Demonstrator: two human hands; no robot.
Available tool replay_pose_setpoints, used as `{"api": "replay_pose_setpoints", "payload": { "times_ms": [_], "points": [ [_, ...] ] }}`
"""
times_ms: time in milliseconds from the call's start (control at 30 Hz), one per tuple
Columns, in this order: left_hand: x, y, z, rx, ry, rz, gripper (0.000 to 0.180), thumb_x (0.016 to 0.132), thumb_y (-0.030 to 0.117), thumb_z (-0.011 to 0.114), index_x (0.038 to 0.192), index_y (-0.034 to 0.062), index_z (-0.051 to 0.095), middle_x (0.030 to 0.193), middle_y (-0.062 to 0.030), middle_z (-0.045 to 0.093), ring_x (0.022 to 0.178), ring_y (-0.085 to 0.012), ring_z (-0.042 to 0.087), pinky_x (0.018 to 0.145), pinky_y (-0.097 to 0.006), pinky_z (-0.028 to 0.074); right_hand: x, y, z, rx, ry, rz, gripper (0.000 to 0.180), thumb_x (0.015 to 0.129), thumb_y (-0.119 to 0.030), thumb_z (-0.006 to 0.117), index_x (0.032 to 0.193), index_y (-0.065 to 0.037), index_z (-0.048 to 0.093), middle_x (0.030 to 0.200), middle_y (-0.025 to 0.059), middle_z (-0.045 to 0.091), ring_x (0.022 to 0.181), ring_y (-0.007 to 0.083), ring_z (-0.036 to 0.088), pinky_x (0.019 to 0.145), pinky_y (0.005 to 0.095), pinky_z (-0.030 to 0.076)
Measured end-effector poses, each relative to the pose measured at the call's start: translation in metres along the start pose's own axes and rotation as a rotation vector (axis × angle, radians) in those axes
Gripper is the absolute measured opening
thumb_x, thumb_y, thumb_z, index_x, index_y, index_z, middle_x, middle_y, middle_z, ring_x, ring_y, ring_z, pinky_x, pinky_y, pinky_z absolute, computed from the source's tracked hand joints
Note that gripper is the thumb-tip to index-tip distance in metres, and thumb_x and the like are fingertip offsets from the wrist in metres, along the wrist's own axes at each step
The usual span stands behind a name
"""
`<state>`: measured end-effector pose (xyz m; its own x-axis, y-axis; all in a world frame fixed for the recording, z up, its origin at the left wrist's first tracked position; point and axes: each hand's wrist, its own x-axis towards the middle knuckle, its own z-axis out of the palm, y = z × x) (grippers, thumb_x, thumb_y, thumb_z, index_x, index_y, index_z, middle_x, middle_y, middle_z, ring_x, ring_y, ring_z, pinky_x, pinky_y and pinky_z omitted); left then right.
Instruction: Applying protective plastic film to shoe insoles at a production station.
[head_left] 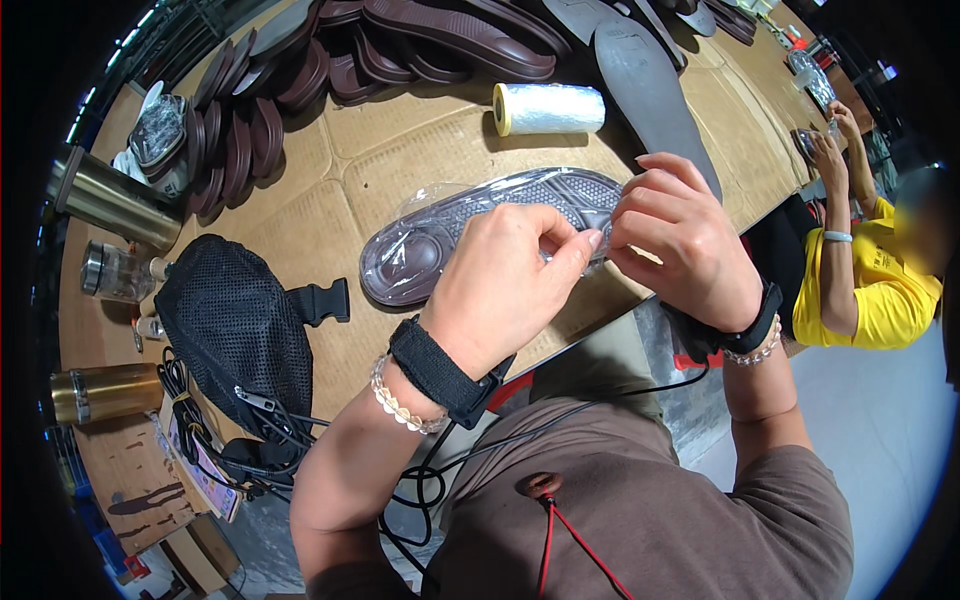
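A dark shoe sole [410, 262] with a ridged, dotted pattern lies on the cardboard in front of me, covered by shiny clear plastic film [430, 200]. My left hand [510, 275] reaches over its near edge, thumb and forefinger pinched on the film. Close beside it, my right hand [685, 235] bends over the sole's right end, its fingertips also pinched at the film. Between the two hands the fingertips almost meet, and they hide part of the sole. Both wrists wear a black strap and a beaded bracelet.
Beyond the sole stands a roll of clear film [550, 108] lying on its side. Brown soles [460, 45] pile up at the back, with a grey sole [650, 90] at right. A black mesh pouch [240, 330], cables and metal flasks [120, 200] sit left. A person in yellow [860, 270] works at right.
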<state>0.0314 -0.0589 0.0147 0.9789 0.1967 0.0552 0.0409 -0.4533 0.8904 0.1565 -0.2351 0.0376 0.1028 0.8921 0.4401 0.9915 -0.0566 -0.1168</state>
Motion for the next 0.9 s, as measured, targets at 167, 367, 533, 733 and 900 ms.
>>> {"api": "replay_pose_setpoints", "payload": {
  "times_ms": [167,367,533,733,900],
  "points": [
    [0.001,-0.002,0.004,-0.032,0.041,0.044,0.022,0.097,0.019,0.071,0.091,-0.0018,0.072,0.06,-0.0037,0.057,0.055,-0.0076,0.046,0.053,-0.029,0.04,0.001,-0.001,-0.001,-0.005,-0.019,0.016,0.02,0.076,-0.007,0.079,0.079,-0.007,0.059,0.079,0.0064,0.06,0.087,0.0272,0.063,0.104,0.045,0.048],
    [0.003,-0.006,0.008,0.04,0.143,0.232,0.016,0.097,0.016,0.072,0.093,0.0007,0.069,0.062,-0.0055,0.055,0.054,-0.0124,0.048,0.054,-0.03,0.042,0.002,0.0,-0.002,0.024,-0.011,0.071,0.022,0.076,-0.006,0.079,0.079,-0.008,0.058,0.077,0.0062,0.06,0.083,0.0272,0.062,0.096,0.0413,0.049],
    [0.006,-0.012,0.011,0.065,0.192,0.365,0.012,0.098,0.014,0.071,0.097,0.0018,0.068,0.073,-0.007,0.061,0.059,-0.0142,0.053,0.059,-0.029,0.046,0.001,0.003,-0.006,0.108,-0.015,0.115,0.018,0.078,-0.006,0.079,0.082,-0.007,0.061,0.076,0.0064,0.061,0.081,0.0276,0.062,0.093,0.0395,0.048],
    [0.005,-0.006,0.006,-0.011,0.154,0.176,0.014,0.097,0.016,0.072,0.099,0.0027,0.066,0.08,-0.0062,0.062,0.065,-0.0164,0.056,0.061,-0.03,0.047,-0.002,0.003,-0.005,0.231,0.028,0.149,0.012,0.081,-0.005,0.08,0.088,-0.006,0.07,0.079,0.0067,0.066,0.08,0.0271,0.064,0.094,0.0395,0.049],
    [0.002,0.0,0.005,0.185,0.259,0.436,0.021,0.085,0.012,0.077,0.101,0.004,0.066,0.09,-0.0093,0.065,0.08,-0.0227,0.064,0.071,-0.034,0.052,-0.002,0.003,-0.005,0.258,0.046,0.174,0.011,0.081,-0.004,0.08,0.086,-0.006,0.071,0.078,0.007,0.067,0.078,0.0273,0.065,0.094,0.04,0.049]
  ]
}}
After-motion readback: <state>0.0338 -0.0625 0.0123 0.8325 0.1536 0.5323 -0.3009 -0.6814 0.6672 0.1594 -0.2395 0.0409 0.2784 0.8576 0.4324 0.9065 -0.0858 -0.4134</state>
